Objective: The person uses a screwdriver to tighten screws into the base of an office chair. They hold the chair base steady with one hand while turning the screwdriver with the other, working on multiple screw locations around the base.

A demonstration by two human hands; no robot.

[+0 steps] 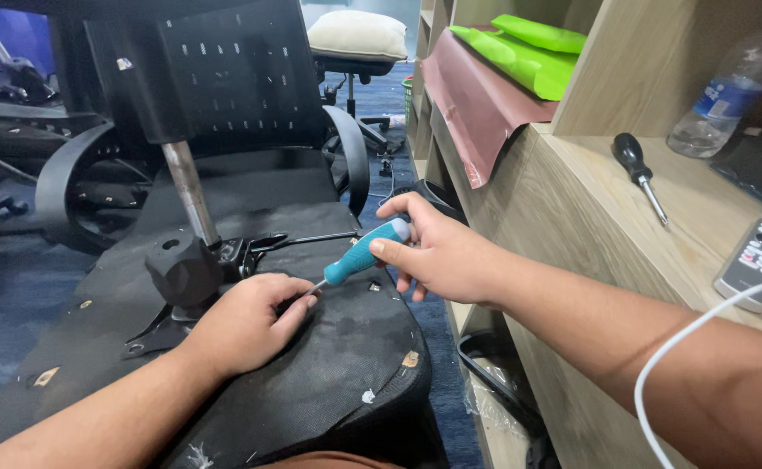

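Far left, spare chair parts [16,148] pile up on the blue carpet. Next over, an office chair lies upturned, seat underside [329,365] facing me, black mesh backrest [225,69] standing behind. Metal gas-lift column [188,193] rises tilted from the black mechanism plate [192,274] bolted near the seat's middle.

My left hand [246,323] rests on the seat just beside that plate, fingers curled loosely round the screwdriver's tip end, steadying it; grip there light, more guiding than clenched. Screw itself is hidden under my fingers, can't tell its head type.

My right hand [437,254] is clenched round the teal-handled screwdriver [362,254], thumb on top, shaft angled down-left toward the mechanism. Tool sits between both hands, low over the seat.

To do this well, I judge: keep the shaft in line with the screw, not slanted, push along the axis while turning, keep left fingertips clear of the tip so a slip doesn't jab them. Seat fabric is soft, so brace the wrist.

Right side, a wooden shelf unit [572,226] carries a second black-handled screwdriver [640,172], a plastic water bottle [728,87], a grey remote [759,260]. Green pieces [529,52] sit on a maroon sheet [477,104] higher up. White cable [694,339] crosses my right forearm.
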